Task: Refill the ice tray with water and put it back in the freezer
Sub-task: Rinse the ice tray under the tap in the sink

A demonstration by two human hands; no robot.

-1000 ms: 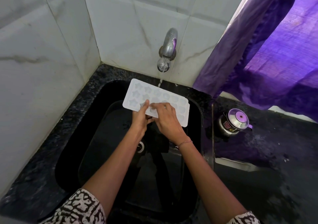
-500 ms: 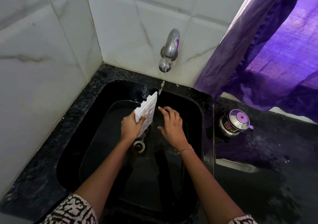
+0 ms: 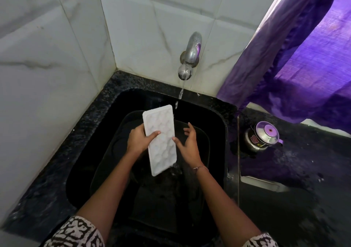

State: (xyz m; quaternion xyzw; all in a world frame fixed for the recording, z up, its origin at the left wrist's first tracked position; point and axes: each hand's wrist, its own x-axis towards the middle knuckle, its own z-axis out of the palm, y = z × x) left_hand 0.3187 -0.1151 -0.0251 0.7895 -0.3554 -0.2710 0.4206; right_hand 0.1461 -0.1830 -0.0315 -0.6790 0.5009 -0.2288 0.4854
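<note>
A white ice tray (image 3: pixel 161 140) with shaped cells hangs over the black sink (image 3: pixel 216 125), its long side running away from me. My left hand (image 3: pixel 139 139) grips its left edge, thumb across the face. Water drips off the tray's near right corner. My right hand (image 3: pixel 189 144) is beside the tray's right edge, fingers spread, thumb at or near the rim, holding nothing. The chrome tap (image 3: pixel 190 57) on the back wall runs a thin stream that falls just past the tray's far right corner.
White marble tiles (image 3: pixel 47 76) wall the left and back. Black speckled counter (image 3: pixel 303 180) extends right, wet, with a small steel kettle (image 3: pixel 263 135). A purple curtain (image 3: pixel 303 66) hangs at upper right. A dark basin sits inside the sink.
The tray lay flat under the tap with both hands on it, was tipped on edge by my left hand, and now faces me lengthwise. My right hand has let go.
</note>
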